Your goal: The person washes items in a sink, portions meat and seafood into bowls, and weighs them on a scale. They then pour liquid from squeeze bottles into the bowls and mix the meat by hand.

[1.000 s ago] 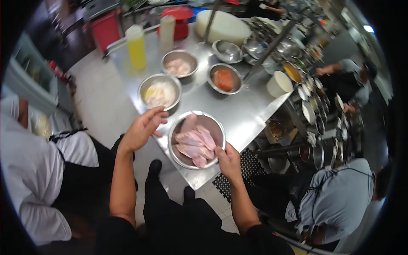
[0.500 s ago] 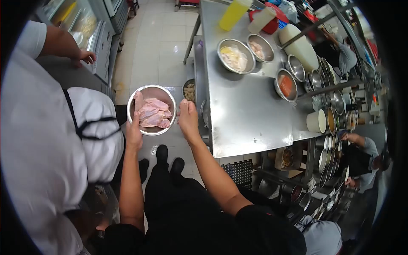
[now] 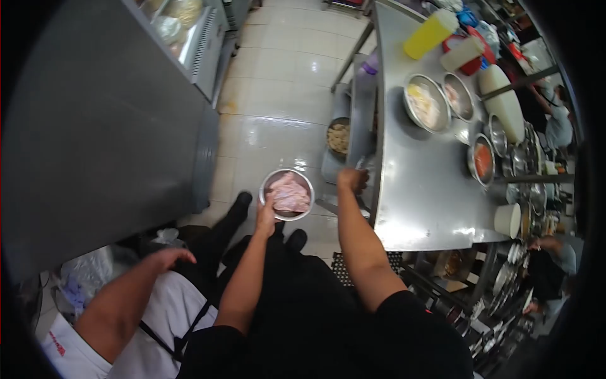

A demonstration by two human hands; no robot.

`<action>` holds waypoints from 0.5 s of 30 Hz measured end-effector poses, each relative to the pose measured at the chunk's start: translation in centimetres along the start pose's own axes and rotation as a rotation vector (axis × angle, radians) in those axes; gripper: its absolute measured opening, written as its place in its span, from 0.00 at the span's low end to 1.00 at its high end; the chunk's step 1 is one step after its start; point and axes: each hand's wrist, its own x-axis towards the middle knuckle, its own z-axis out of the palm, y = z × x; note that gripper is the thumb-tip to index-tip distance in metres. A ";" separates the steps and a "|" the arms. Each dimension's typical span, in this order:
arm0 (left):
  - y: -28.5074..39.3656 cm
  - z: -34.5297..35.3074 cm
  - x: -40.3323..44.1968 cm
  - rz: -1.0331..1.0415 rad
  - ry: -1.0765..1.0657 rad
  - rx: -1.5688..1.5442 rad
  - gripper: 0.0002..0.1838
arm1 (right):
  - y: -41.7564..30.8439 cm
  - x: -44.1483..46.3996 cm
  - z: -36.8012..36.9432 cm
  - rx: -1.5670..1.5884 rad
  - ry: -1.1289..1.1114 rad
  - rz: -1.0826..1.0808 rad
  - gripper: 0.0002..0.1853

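Note:
My left hand grips the near left rim of a steel bowl, held above the floor in front of me. Pieces of raw chicken lie in the bowl. To its right, my right hand is at the edge of the steel table, by the lower shelf. Its fingers are curled, and whatever they hold is hidden. A pan of pale food pieces stands on the shelf beyond this hand.
Bowls of food, a yellow bottle and a white tub stand on the table. At left are a large grey cabinet and another person's arm. Tiled floor stretches ahead.
The view has swung left. My right hand has moved away from the bowl toward the lower shelf. The other person is now lower left, and the bowl stays in my left hand.

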 end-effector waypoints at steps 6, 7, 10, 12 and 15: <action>5.7 0.4 2.7 -0.142 -0.066 0.168 0.30 | 0.6 0.9 -0.5 -0.083 -0.185 0.096 0.24; 5.3 -0.9 5.3 -0.144 -0.099 0.252 0.31 | 0.8 0.6 -1.1 -0.021 -0.225 0.048 0.23; 6.0 -1.5 12.1 -0.131 -0.271 0.319 0.30 | 0.1 -0.8 -6.5 -0.004 -0.226 0.033 0.24; 10.3 0.7 14.5 -0.083 -0.367 0.343 0.29 | 3.4 3.2 0.8 -0.114 0.033 0.162 0.26; 12.8 4.2 16.8 -0.039 -0.458 0.401 0.27 | 5.8 2.0 -1.7 0.010 0.084 0.007 0.25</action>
